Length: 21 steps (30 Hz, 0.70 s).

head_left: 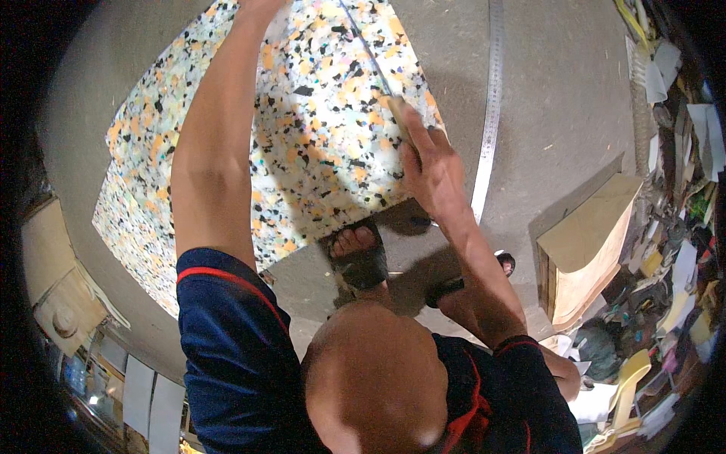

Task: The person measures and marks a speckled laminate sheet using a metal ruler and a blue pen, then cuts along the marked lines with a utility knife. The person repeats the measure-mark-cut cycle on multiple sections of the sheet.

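near the right edge of a speckled foam sheet point(325, 144) laid on grey floor point(560, 98), clamps a tan tool point(397, 115) in the right hand point(437, 172); cannot tell the grip of the cropped left hand point(262, 4).

This looks like a workshop: a large speckled sheet point(325, 159) lies on the grey floor point(563, 113), with a long ruler point(493, 91) right of the right hand point(436, 168) and heaped scraps point(681, 291) farther right.
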Available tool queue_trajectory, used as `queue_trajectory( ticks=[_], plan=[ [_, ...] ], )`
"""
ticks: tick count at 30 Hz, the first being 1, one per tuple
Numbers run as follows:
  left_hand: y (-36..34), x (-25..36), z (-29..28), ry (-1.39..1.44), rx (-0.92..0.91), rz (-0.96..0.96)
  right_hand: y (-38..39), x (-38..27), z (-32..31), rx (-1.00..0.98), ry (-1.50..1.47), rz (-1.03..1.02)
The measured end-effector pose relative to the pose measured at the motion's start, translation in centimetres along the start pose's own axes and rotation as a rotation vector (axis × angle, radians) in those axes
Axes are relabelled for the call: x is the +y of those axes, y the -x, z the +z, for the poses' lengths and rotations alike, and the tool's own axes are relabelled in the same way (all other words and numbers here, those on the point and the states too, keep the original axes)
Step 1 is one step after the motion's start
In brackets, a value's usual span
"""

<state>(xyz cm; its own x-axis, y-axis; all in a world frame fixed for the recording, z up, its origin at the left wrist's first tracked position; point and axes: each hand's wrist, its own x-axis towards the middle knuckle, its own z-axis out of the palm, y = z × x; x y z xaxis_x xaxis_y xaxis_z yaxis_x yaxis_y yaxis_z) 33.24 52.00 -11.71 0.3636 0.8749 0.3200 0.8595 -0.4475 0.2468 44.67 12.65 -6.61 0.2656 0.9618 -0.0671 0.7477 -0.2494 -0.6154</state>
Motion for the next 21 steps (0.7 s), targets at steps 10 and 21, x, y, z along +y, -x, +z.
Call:
queue_trajectory(
  ticks=[10,21],
  plan=[
    [0.0,1.1,-0.6,-0.003,-0.042,-0.053,4.0,1.1,-1.1,-0.006,-0.018,0.02],
    [-1.0,-0.5,0.8,-0.002,0.041,-0.094,7.4,2.5,-1.6,0.016,-0.03,0.021]
  ],
)
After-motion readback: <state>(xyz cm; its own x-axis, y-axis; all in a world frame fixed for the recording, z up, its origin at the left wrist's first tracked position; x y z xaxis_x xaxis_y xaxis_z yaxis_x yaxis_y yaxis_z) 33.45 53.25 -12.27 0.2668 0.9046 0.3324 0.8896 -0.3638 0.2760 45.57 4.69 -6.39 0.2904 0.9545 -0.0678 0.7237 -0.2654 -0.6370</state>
